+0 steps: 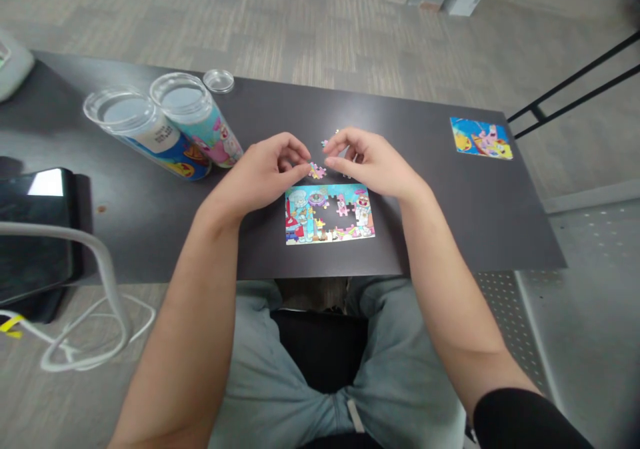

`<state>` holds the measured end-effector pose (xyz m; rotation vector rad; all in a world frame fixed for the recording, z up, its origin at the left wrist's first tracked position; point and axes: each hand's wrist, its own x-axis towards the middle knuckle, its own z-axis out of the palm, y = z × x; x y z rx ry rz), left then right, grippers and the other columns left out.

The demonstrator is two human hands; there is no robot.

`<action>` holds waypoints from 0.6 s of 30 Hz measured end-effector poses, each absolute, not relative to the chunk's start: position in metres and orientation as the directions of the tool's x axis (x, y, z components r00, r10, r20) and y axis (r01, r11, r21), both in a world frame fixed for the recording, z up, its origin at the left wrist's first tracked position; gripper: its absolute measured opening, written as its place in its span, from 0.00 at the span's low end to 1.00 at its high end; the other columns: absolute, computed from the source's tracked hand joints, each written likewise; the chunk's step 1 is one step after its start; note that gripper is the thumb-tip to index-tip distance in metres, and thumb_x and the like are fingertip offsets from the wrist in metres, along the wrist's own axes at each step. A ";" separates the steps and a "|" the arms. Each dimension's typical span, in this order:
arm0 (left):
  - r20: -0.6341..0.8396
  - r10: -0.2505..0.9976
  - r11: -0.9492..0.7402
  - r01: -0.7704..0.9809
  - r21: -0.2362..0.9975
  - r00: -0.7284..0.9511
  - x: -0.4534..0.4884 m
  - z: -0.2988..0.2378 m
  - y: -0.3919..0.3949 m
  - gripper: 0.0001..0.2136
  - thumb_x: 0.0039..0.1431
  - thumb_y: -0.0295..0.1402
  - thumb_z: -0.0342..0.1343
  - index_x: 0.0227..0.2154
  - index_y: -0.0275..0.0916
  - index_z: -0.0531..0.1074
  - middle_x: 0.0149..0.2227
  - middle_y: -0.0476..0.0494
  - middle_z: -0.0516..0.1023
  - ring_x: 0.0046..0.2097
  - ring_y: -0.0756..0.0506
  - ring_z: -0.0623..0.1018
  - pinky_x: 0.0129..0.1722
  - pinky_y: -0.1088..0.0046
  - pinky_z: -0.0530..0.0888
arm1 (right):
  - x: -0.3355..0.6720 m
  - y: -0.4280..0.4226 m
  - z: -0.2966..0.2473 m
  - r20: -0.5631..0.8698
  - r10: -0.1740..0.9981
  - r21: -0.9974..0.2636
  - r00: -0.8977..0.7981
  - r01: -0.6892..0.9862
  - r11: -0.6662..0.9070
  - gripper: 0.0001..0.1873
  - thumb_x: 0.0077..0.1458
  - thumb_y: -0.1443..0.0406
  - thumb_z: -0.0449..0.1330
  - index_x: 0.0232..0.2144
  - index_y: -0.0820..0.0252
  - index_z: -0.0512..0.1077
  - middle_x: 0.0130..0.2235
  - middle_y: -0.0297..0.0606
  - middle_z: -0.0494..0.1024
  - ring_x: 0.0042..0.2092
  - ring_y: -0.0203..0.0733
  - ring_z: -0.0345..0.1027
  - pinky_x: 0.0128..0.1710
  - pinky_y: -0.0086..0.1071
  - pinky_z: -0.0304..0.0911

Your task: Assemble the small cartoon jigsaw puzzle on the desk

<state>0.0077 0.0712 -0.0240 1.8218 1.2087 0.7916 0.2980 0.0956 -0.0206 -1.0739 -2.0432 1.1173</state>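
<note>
A partly assembled jigsaw puzzle (299, 214) with cartoon figures lies flat on the dark table, with a gap in its middle. One pink piece (343, 205) sits inside that gap. My left hand (273, 169) hovers beyond the puzzle's left side, fingers curved, thumb and index tips slightly apart. Right by those tips are loose puzzle pieces (317, 171); whether they are touched cannot be made out. Opposite it, my right hand (367, 159) is bent over more pieces, its thumb and index finger apart. Another small piece (325, 143) shows near the right fingertips. My right hand partly hides the pieces below it.
Two clear-topped jars (173, 152) (220, 135) with cartoon labels stand at the left, near a round clear lid (219, 81). A cartoon picture card (481, 138) lies at the far right. A black device (37, 229) and white cable (107, 275) occupy the left edge.
</note>
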 end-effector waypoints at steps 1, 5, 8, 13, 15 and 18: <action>0.074 0.933 -0.230 0.426 0.875 0.353 0.009 -0.024 0.070 0.15 0.71 0.46 0.77 0.50 0.45 0.83 0.42 0.44 0.87 0.44 0.40 0.84 0.44 0.62 0.78 | 0.295 0.094 -0.019 0.091 0.843 -0.871 -0.531 0.368 0.326 0.20 0.72 0.46 0.79 0.54 0.50 0.83 0.49 0.39 0.88 0.43 0.47 0.73 0.45 0.44 0.68; 0.040 0.930 -0.197 0.403 0.894 0.366 0.016 -0.017 0.066 0.15 0.71 0.45 0.78 0.50 0.46 0.83 0.43 0.44 0.88 0.45 0.40 0.87 0.45 0.63 0.81 | 0.289 0.088 -0.008 0.026 0.822 -0.880 -0.569 0.377 0.288 0.20 0.70 0.47 0.82 0.51 0.49 0.83 0.45 0.38 0.87 0.44 0.49 0.74 0.46 0.44 0.69; 0.015 0.930 -0.177 0.411 0.894 0.367 0.019 -0.012 0.065 0.16 0.71 0.47 0.80 0.50 0.46 0.82 0.43 0.44 0.89 0.46 0.39 0.89 0.46 0.62 0.83 | 0.288 0.085 -0.004 -0.003 0.803 -0.892 -0.595 0.365 0.267 0.21 0.68 0.47 0.83 0.49 0.49 0.83 0.44 0.37 0.88 0.45 0.49 0.75 0.45 0.43 0.69; 0.006 0.927 -0.186 0.446 0.876 0.375 0.015 -0.010 0.065 0.18 0.70 0.48 0.81 0.50 0.46 0.83 0.40 0.44 0.88 0.47 0.38 0.88 0.45 0.61 0.83 | 0.294 0.083 -0.004 -0.051 0.768 -0.902 -0.638 0.360 0.240 0.18 0.65 0.52 0.83 0.49 0.49 0.85 0.42 0.36 0.89 0.45 0.49 0.79 0.45 0.43 0.70; 0.008 0.926 -0.203 0.480 0.854 0.377 0.012 -0.012 0.066 0.15 0.70 0.47 0.80 0.49 0.47 0.85 0.40 0.44 0.87 0.47 0.37 0.87 0.45 0.60 0.82 | 0.297 0.082 -0.003 -0.088 0.769 -0.897 -0.633 0.386 0.215 0.16 0.65 0.52 0.83 0.48 0.48 0.86 0.41 0.36 0.89 0.45 0.50 0.80 0.45 0.43 0.72; 0.010 0.923 -0.226 0.519 0.825 0.385 0.010 -0.016 0.066 0.12 0.71 0.46 0.78 0.47 0.48 0.85 0.39 0.44 0.87 0.45 0.38 0.86 0.43 0.59 0.81 | 0.301 0.077 0.000 -0.122 0.771 -0.897 -0.625 0.403 0.184 0.15 0.65 0.53 0.84 0.46 0.49 0.87 0.40 0.36 0.90 0.44 0.50 0.81 0.44 0.44 0.74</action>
